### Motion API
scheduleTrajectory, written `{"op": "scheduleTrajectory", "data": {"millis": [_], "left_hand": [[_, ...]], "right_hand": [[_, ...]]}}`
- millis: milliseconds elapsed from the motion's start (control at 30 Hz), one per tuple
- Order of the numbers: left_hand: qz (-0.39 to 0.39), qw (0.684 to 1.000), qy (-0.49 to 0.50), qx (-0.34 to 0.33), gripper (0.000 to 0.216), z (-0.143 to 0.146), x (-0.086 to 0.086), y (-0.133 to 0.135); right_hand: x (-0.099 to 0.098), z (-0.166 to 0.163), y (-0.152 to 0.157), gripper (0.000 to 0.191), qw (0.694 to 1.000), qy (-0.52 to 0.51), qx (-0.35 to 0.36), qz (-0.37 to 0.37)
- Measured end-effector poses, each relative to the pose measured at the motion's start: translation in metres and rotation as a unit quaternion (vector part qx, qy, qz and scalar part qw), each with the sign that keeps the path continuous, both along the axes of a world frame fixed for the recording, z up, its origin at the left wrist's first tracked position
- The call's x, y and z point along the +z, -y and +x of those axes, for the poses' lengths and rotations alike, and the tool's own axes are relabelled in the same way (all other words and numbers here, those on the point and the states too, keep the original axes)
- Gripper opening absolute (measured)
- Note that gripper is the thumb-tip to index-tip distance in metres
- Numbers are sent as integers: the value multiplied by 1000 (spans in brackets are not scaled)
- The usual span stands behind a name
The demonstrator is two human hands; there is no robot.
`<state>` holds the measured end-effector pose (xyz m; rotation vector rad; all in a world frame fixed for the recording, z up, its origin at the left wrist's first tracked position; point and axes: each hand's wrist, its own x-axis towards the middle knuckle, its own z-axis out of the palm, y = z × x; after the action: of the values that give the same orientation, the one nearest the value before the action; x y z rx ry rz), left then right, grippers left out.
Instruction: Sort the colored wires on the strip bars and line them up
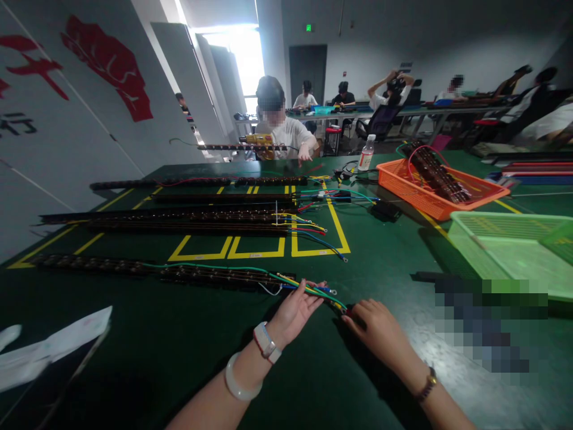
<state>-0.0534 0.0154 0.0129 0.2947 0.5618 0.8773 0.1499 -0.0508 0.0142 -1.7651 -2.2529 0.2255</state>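
A long dark strip with rows of small shiny spots (pixel 215 273) lies across the near part of the table, a green wire (pixel 192 264) running along its top. At its right end, my left hand (pixel 293 313), palm up, holds a bundle of coloured wires (pixel 322 291) between thumb and fingers. Ring terminals (pixel 333 292) show on some wire ends. My right hand (pixel 378 328) is just right of it, knuckles up and fingers curled at the tips of the green and yellow wires. Something small and red shows at its fingertips; what exactly they grip is hidden.
Several similar dark strips (pixel 188 215) lie farther back over yellow tape outlines (pixel 257 255). To the right stand an orange basket (pixel 412 194), a green basket (pixel 474 251) and a bottle (pixel 366 154). Across the table a person (pixel 280 128) sits by a yellow tool (pixel 259 139).
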Motion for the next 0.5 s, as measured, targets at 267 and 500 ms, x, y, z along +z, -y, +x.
{"op": "scheduleTrajectory", "data": {"millis": [267, 500], "left_hand": [[14, 1000, -26, -6, 25, -1, 5, 1], [34, 999, -40, 1, 23, 1, 8, 3]], "right_hand": [[14, -1, 4, 33, 993, -93, -12, -72], [42, 13, -26, 37, 998, 3, -26, 53]]}}
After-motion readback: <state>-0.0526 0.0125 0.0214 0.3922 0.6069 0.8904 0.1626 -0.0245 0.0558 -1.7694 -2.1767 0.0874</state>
